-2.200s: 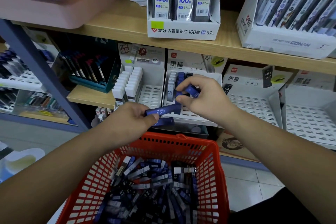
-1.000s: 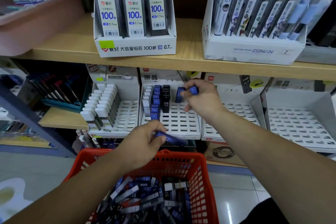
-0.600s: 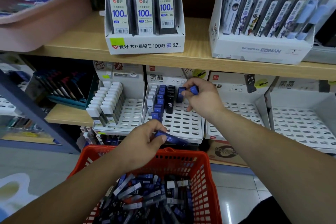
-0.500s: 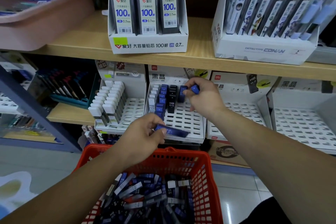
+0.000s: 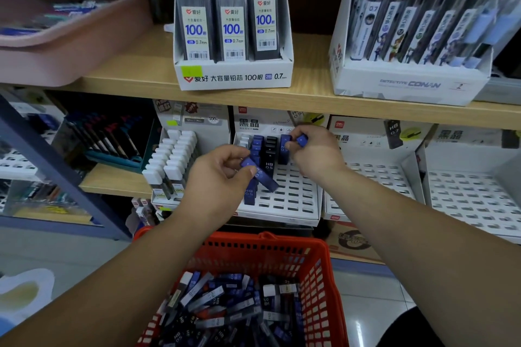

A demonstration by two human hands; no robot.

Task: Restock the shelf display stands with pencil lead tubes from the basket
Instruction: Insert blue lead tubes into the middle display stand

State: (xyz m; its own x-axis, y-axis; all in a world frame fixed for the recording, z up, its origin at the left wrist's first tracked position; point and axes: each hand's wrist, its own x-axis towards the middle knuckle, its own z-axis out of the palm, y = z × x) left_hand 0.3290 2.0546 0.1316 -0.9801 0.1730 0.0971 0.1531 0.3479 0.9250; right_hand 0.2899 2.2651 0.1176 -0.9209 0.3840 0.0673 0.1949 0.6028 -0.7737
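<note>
**Seating blue tubes straight**

On my feed, the right hand (image 5: 317,156) pinched a blue tube (image 5: 284,149) upright at the back of the middle stand (image 5: 293,201) (second one (image 5: 302,140) tucked alongside). The left hand (image 5: 217,179) pinched a spare (image 5: 262,176) nearby. I'd have squared it over its slot, then pressed.

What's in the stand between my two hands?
In the head view, a row of black lead tubes marked HB 0.5 stands between the left hand and the right hand.

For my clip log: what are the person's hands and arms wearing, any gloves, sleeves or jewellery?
Nothing is worn: left hand and right hand are ungloved, left arm and right arm sleeveless to the frame edge; no watch, ring or bracelet shows.
</note>
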